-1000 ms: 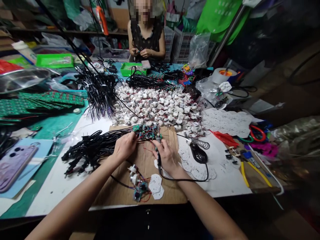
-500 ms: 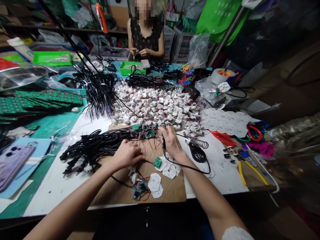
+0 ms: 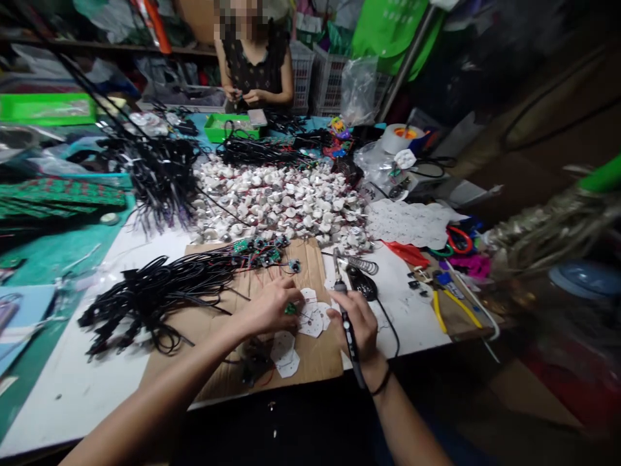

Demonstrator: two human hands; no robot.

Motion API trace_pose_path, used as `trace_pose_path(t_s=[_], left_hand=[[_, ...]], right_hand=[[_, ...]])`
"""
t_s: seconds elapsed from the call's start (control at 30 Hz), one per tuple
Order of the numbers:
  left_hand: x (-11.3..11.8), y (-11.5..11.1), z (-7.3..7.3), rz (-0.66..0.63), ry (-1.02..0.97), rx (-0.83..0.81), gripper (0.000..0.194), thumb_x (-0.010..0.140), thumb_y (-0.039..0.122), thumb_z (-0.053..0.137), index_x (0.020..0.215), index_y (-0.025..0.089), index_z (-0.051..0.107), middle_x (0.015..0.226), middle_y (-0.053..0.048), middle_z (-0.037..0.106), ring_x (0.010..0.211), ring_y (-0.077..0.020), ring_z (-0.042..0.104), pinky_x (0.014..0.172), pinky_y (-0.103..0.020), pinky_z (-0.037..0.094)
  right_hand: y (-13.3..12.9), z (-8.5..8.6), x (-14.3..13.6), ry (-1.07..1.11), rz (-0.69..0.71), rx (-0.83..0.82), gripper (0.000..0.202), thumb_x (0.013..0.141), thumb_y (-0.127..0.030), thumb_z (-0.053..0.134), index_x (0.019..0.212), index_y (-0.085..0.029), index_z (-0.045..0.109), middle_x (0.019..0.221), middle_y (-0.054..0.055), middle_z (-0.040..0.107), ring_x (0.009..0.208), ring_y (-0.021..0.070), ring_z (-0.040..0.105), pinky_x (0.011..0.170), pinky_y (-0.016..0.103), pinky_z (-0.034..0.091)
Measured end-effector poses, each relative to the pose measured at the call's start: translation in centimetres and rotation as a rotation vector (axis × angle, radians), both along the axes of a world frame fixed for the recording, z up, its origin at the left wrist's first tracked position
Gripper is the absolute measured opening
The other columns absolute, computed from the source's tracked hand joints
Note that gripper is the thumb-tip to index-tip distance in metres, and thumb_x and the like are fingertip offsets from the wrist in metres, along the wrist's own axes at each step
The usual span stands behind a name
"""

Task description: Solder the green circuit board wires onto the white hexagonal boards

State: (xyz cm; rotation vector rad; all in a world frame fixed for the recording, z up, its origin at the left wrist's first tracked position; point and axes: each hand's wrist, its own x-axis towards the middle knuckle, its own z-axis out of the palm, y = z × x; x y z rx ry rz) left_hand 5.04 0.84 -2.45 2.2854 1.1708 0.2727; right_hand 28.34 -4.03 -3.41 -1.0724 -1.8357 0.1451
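My right hand (image 3: 358,318) is closed round the handle of a soldering iron (image 3: 347,327), whose metal tip points up and away. At the middle of the cardboard (image 3: 223,362), my left hand (image 3: 277,304) has its fingers closed on a small green circuit board (image 3: 290,309), partly hidden by them. White octagonal discs (image 3: 311,317) lie between the two hands, and two more discs (image 3: 284,354) lie nearer the front edge. Wired green boards (image 3: 262,251) with black cables (image 3: 165,291) stretch across the back of the cardboard and to the left.
A heap of white wired parts (image 3: 281,200) lies behind the cardboard. Yellow-handled pliers (image 3: 456,307) and a coiled iron holder (image 3: 363,264) are on the right. A person (image 3: 255,65) sits across the table. Hanging cables (image 3: 155,175) stand at the back left.
My right hand has moved right and nearer with the iron, now pointing up. My left hand has moved right onto the small green board. The view has turned right.
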Motion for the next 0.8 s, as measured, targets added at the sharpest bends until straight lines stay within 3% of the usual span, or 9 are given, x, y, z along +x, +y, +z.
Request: trace_pose_path(t_s=[0.1, 0.23, 0.33, 0.5, 0.6, 0.7, 0.8], left_hand=[[0.5, 0.4, -0.7, 0.07, -0.061, 0.002, 0.005, 0.082, 0.021, 0.075, 0.085, 0.018, 0.072, 0.091, -0.007, 0.066, 0.091, -0.0226, 0.064, 0.077, -0.032, 0.049], [0.5, 1.0, -0.7, 0.11, -0.176, -0.144, 0.009, 0.086, 0.025, 0.068, 0.082, 0.018, 0.071, 0.081, -0.002, 0.069, 0.072, -0.0152, 0.063, 0.065, -0.026, 0.046], [0.1, 1.4, -0.4, 0.14, -0.25, -0.238, 0.017, 0.089, 0.034, 0.065, 0.089, 0.02, 0.075, 0.082, -0.002, 0.074, 0.07, -0.0146, 0.065, 0.065, -0.025, 0.048], [-0.5, 1.4, 0.1, 0.177, -0.278, -0.234, 0.032, 0.091, 0.049, 0.062, 0.088, 0.02, 0.074, 0.085, -0.003, 0.077, 0.079, -0.0186, 0.068, 0.073, -0.028, 0.05], [-1.0, 0.8, 0.6, 0.148, -0.226, -0.388, 0.04, 0.095, 0.056, 0.053, 0.085, 0.019, 0.067, 0.072, -0.001, 0.07, 0.068, -0.0168, 0.063, 0.064, -0.026, 0.047], [-1.3, 0.0, 0.7, 0.088, -0.118, -0.49, 0.04, 0.093, 0.057, 0.052, 0.083, 0.02, 0.064, 0.07, 0.0, 0.068, 0.065, -0.016, 0.06, 0.061, -0.025, 0.043], [-1.5, -0.7, 0.5, 0.085, -0.012, -0.444, 0.038, 0.091, 0.054, 0.053, 0.081, 0.02, 0.065, 0.074, -0.001, 0.068, 0.068, -0.0167, 0.06, 0.064, -0.026, 0.041]], right_hand=[[-2.5, -1.0, 1.1, 0.086, -0.044, -0.051, 0.032, 0.101, -0.02, 0.058, 0.131, -0.023, 0.069, 0.095, 0.009, 0.075, 0.082, 0.0223, 0.074, 0.073, 0.034, 0.063], [-4.0, -2.8, 2.7, 0.137, -0.285, -0.071, 0.035, 0.1, -0.017, 0.057, 0.133, -0.023, 0.07, 0.105, 0.01, 0.081, 0.084, 0.0229, 0.078, 0.076, 0.035, 0.064], [-3.9, -3.7, 3.7, 0.13, -0.399, -0.078, 0.031, 0.101, -0.021, 0.058, 0.127, -0.022, 0.074, 0.105, 0.01, 0.082, 0.085, 0.0234, 0.08, 0.076, 0.034, 0.066], [-3.3, -4.0, 4.1, 0.048, -0.409, -0.075, 0.03, 0.101, -0.018, 0.058, 0.126, -0.019, 0.074, 0.106, 0.012, 0.082, 0.092, 0.0245, 0.08, 0.084, 0.036, 0.066], [-2.9, -3.9, 4.0, 0.023, -0.408, -0.091, 0.031, 0.101, -0.018, 0.058, 0.128, -0.018, 0.074, 0.108, 0.014, 0.082, 0.095, 0.0249, 0.08, 0.086, 0.036, 0.065], [-2.4, -3.7, 3.9, -0.003, -0.425, -0.108, 0.029, 0.102, -0.018, 0.058, 0.125, -0.017, 0.075, 0.107, 0.014, 0.082, 0.094, 0.0244, 0.08, 0.084, 0.035, 0.065], [-1.9, -3.6, 3.9, -0.035, -0.437, -0.116, 0.028, 0.102, -0.018, 0.057, 0.124, -0.015, 0.075, 0.108, 0.013, 0.082, 0.094, 0.0233, 0.08, 0.085, 0.033, 0.065]])
